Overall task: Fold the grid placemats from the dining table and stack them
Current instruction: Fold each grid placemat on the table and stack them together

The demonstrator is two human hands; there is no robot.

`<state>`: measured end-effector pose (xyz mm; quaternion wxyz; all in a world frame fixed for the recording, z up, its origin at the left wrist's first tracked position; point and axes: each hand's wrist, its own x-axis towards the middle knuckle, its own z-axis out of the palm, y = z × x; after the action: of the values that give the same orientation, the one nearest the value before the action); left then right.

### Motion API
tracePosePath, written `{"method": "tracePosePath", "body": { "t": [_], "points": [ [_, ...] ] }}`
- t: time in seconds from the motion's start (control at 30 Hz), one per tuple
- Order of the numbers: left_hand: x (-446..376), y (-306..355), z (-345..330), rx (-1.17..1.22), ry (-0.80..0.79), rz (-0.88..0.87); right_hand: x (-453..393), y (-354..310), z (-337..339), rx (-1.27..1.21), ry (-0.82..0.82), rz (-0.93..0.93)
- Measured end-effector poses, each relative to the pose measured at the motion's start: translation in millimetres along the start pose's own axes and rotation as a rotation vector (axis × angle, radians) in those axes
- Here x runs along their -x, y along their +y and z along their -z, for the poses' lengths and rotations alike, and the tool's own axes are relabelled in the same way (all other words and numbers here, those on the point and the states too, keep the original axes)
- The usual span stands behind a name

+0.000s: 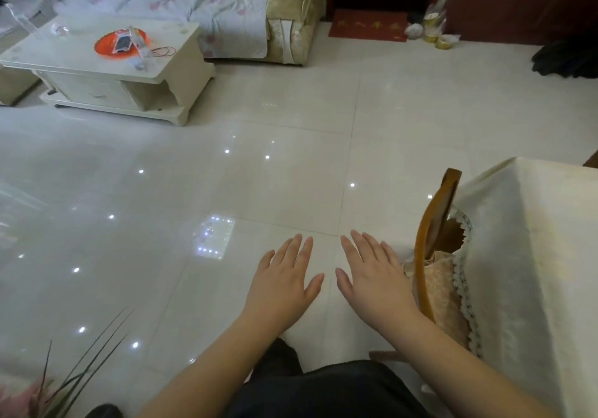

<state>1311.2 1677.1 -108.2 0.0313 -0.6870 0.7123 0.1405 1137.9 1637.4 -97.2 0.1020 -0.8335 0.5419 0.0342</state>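
From the head camera, both hands are held out flat above the glossy tiled floor (pixel 291 165), palms down and fingers spread. The left hand (pixel 284 283) and the right hand (pixel 372 280) sit just beside each other, thumbs nearly meeting, and neither has hold of anything. The worktop (pixel 534 256) stands at the right edge, draped in a cream cloth with a lace trim (only its near corner shows), and a wooden chair (pixel 432 239) is pushed in against it. No grid placemat can be made out on the part of the cloth that is in view. Across the room a pale coffee table (pixel 106 71) carries an orange tray (pixel 119 44), with a sofa (pixel 226 13) behind it.
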Motion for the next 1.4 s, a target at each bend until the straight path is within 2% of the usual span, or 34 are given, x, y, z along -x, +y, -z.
{"method": "tracePosePath", "body": {
  "t": [0.3, 0.5, 1.0, 1.3, 1.4],
  "points": [
    [-75, -103, 43, -0.002, -0.029, -0.052, -100, -68, 28, -0.041, -0.002, -0.064],
    [-136, -116, 60, 0.003, 0.010, -0.114, -146, -60, 38, -0.004, -0.035, -0.175],
    [-353, -39, 103, -0.182, -0.103, -0.300, -287, 86, 57, -0.139, -0.043, -0.335],
    [-468, 14, 144, -0.190, -0.046, -0.389, -352, 170, 93, -0.176, -0.018, -0.464],
    [-509, 24, 150, -0.199, -0.081, -0.429, -379, 197, 100, -0.176, -0.017, -0.505]
  ]
}}
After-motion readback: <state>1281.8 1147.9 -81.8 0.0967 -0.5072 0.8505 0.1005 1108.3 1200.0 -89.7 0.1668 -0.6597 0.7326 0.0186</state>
